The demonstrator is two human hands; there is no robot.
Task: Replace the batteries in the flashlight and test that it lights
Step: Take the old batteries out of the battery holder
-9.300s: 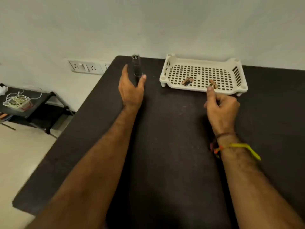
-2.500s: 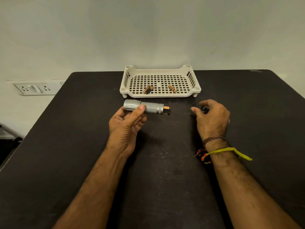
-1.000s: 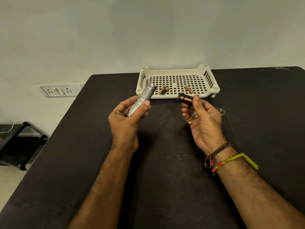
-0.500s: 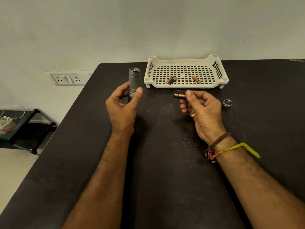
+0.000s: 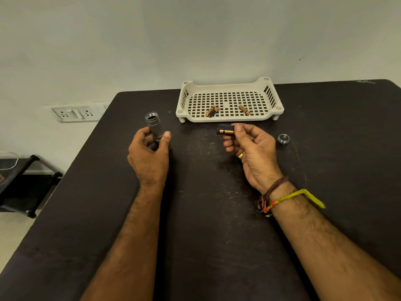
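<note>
Black bench, scuffed, set against a pale wall. Landmark: cream perforated tray at the bench's far edge.

Inside the tray: three loose batteries, a touching pair left of centre and a single one right of centre.

Left hand, in front of the tray and to its left, wrapped around the silver flashlight body; body near upright, open end up, tilted slightly left.

Right hand, just in front of the tray, thumb and fingers pinching a black battery holder lying horizontal, copper cell showing along its side. Gold ring on one finger; thread bands at the wrist.

Flashlight cap rests on the bench, in front of the tray's right corner, apart from the right hand.
</note>
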